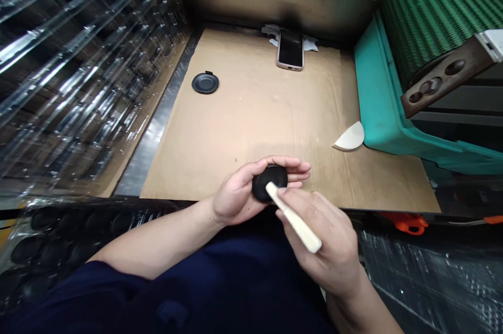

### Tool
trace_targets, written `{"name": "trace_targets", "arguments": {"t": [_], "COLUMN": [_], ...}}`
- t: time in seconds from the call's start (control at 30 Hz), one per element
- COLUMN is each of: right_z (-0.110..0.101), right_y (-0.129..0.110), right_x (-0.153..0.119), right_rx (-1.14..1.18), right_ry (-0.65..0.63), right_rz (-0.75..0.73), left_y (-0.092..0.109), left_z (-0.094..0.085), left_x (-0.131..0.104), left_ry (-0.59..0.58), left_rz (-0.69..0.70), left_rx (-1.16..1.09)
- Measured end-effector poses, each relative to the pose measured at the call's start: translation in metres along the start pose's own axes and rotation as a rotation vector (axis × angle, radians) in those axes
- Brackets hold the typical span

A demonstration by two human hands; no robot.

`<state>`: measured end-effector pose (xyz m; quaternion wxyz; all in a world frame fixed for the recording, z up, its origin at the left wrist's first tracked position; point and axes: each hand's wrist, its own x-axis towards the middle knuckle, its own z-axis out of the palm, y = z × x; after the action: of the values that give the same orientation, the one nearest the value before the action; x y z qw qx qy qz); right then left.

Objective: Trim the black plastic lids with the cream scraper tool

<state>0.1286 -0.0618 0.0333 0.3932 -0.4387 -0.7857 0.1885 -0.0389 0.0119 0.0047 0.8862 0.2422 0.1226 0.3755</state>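
Note:
Near the front edge of the cardboard, my left hand (238,192) cradles a round black disc-shaped part (260,181) between the thumb and the fingers. My right hand (328,237) grips a cream-coloured stick-like tool (298,226), wider at its rear end. The tool's pale front tip lies over the middle of the black part and seems to touch it. Farther back on the left, a similar round black part (205,83) with a small tab lies on the cardboard (251,114).
A phone (290,51) rests on white cloth or paper at the back. To the right, a white half-moon piece (349,137) sits beside a teal crate (379,114), under a green ribbed belt (444,3). Stacked clear plastic trays (78,51) rise at left.

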Motion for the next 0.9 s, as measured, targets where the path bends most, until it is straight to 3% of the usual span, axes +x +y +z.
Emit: {"name": "trace_targets", "arguments": {"t": [0.13, 0.27, 0.47, 0.63, 0.77, 0.9], "right_z": [0.0, -0.002, 0.001, 0.003, 0.003, 0.007], "right_y": [0.005, -0.002, -0.003, 0.004, -0.003, -0.002], "right_x": [0.006, 0.006, 0.007, 0.007, 0.003, 0.007], "right_rx": [-0.146, -0.252, 0.009, -0.134, -0.052, 0.026], "right_ry": [0.059, 0.026, -0.04, 0.107, 0.023, 0.047], "right_rz": [-0.052, 0.027, 0.012, 0.026, 0.103, 0.023], "left_y": [-0.001, -0.002, 0.0, 0.0, -0.001, -0.001], "left_z": [0.0, 0.0, 0.002, 0.001, 0.0, 0.001], "left_x": [-0.001, -0.001, -0.001, -0.001, -0.001, -0.001], "left_ry": [0.004, 0.02, 0.02, 0.028, 0.028, 0.013], "left_rz": [-0.046, -0.03, 0.004, -0.043, 0.002, -0.011], "left_rx": [0.034, 0.035, 0.057, 0.051, 0.046, 0.052]}}
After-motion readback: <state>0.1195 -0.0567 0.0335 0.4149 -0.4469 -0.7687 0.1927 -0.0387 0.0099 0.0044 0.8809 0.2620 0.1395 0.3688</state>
